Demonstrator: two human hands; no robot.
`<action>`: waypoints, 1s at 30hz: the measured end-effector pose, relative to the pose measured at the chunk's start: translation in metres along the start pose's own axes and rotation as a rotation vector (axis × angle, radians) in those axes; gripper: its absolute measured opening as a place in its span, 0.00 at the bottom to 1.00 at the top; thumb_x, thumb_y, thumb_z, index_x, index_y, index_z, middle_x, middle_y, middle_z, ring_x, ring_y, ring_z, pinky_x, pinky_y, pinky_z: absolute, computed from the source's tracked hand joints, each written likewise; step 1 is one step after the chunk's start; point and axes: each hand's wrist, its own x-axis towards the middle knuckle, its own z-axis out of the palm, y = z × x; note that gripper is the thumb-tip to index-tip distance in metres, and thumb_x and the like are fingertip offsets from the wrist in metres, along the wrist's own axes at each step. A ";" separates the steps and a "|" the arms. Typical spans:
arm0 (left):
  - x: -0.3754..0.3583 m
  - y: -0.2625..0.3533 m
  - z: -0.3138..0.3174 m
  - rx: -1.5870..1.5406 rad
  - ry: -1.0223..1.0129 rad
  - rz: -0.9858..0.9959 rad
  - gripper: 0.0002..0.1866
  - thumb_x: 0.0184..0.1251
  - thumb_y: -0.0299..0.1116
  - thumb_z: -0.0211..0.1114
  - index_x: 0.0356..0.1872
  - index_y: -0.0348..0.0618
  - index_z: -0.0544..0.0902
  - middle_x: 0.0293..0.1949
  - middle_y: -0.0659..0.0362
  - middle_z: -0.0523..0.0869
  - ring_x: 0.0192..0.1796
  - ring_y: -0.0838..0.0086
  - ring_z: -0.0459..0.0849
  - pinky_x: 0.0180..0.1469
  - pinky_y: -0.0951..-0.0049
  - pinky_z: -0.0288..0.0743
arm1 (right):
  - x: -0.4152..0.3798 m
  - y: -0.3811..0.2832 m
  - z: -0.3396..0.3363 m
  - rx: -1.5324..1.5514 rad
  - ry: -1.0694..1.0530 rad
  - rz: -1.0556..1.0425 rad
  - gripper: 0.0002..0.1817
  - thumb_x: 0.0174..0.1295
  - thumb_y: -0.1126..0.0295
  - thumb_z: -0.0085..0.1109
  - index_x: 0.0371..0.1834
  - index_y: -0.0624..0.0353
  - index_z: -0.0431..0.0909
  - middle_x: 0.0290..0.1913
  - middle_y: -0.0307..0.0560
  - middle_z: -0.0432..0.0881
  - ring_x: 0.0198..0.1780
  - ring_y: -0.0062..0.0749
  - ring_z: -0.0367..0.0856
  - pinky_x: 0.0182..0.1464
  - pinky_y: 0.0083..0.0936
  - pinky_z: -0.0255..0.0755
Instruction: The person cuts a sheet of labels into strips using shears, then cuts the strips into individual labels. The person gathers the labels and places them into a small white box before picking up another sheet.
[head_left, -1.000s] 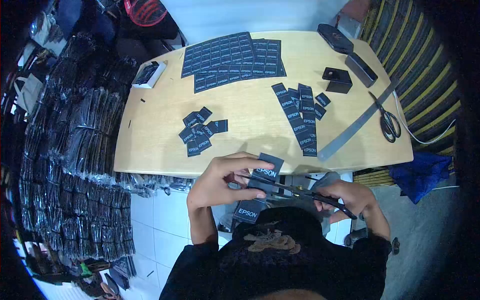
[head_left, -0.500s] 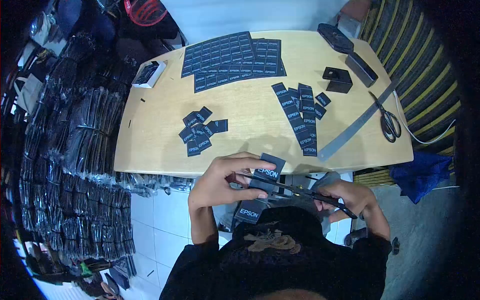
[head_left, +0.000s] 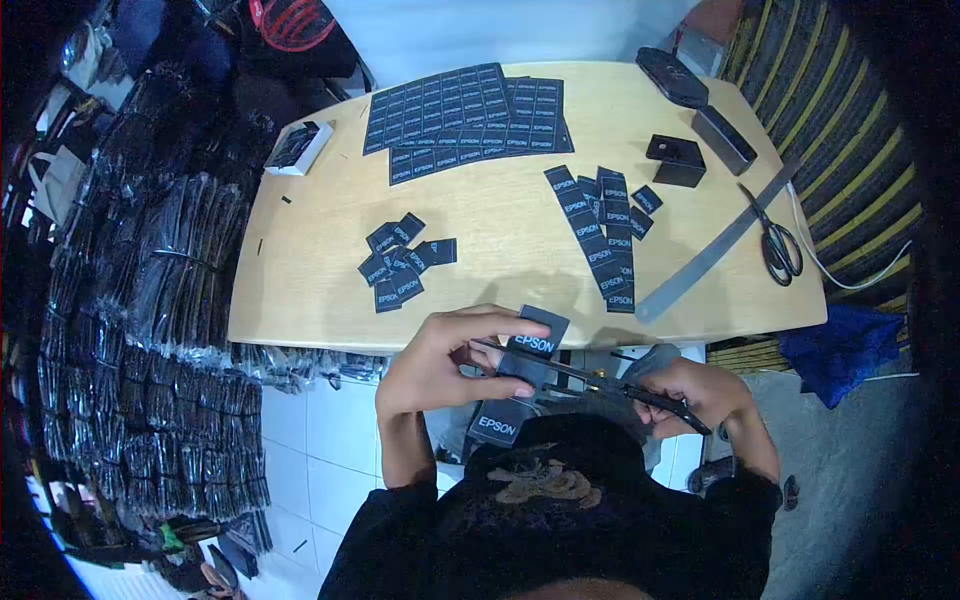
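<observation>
My left hand [head_left: 447, 357] pinches a black strip of EPSON labels [head_left: 499, 421] between thumb and fingers, just in front of the table edge. The strip runs from above my fingertips down toward my lap. My right hand [head_left: 690, 392] is wrapped round the handles of black scissors [head_left: 600, 383], whose blades point left and lie across the strip between my left thumb and forefinger. Beyond my hands, a small pile of cut EPSON labels [head_left: 398, 262] lies on the table [head_left: 480, 225]. Uncut label strips [head_left: 593, 240] lie to its right, with a couple of single labels beside them.
Large sheets of EPSON labels [head_left: 470, 120] lie at the back. A steel ruler [head_left: 710, 250], second scissors [head_left: 778, 248], a black box [head_left: 678, 160] and a black case [head_left: 672, 77] are on the right. A white box [head_left: 299, 149] sits back left; bundled plastic-wrapped goods [head_left: 180, 260] fill the left side.
The lower end of the strip has shifted very slightly left, and the scissors have tilted a little. Both hands stay nearly in place; the things on the table look unmoved.
</observation>
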 end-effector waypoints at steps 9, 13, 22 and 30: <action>-0.001 -0.011 0.002 -0.115 0.049 -0.019 0.31 0.39 0.23 0.78 0.52 0.47 0.81 0.36 0.64 0.81 0.31 0.88 0.77 0.29 0.85 0.71 | 0.001 -0.002 0.000 -0.008 0.004 0.036 0.17 0.54 0.59 0.68 0.28 0.61 0.74 0.19 0.43 0.75 0.22 0.32 0.75 0.25 0.30 0.65; 0.000 -0.010 0.000 -0.135 0.034 -0.012 0.33 0.39 0.22 0.78 0.53 0.46 0.81 0.32 0.66 0.79 0.29 0.90 0.74 0.27 0.86 0.68 | 0.003 0.002 0.001 -0.046 0.010 0.059 0.17 0.53 0.59 0.69 0.28 0.61 0.74 0.19 0.45 0.75 0.22 0.33 0.75 0.25 0.30 0.65; 0.011 -0.055 -0.029 0.384 0.364 -0.100 0.27 0.41 0.23 0.76 0.49 0.43 0.81 0.33 0.58 0.77 0.25 0.80 0.74 0.27 0.81 0.71 | -0.020 0.010 0.015 -0.040 0.252 0.267 0.18 0.48 0.61 0.74 0.24 0.60 0.74 0.18 0.37 0.73 0.22 0.19 0.69 0.25 0.22 0.63; -0.004 -0.085 -0.056 0.566 0.588 -0.305 0.41 0.41 0.22 0.76 0.62 0.47 0.69 0.48 0.50 0.75 0.30 0.70 0.81 0.33 0.73 0.80 | -0.004 0.031 0.051 0.176 0.526 0.159 0.15 0.44 0.67 0.76 0.27 0.61 0.78 0.20 0.34 0.75 0.24 0.14 0.70 0.26 0.16 0.63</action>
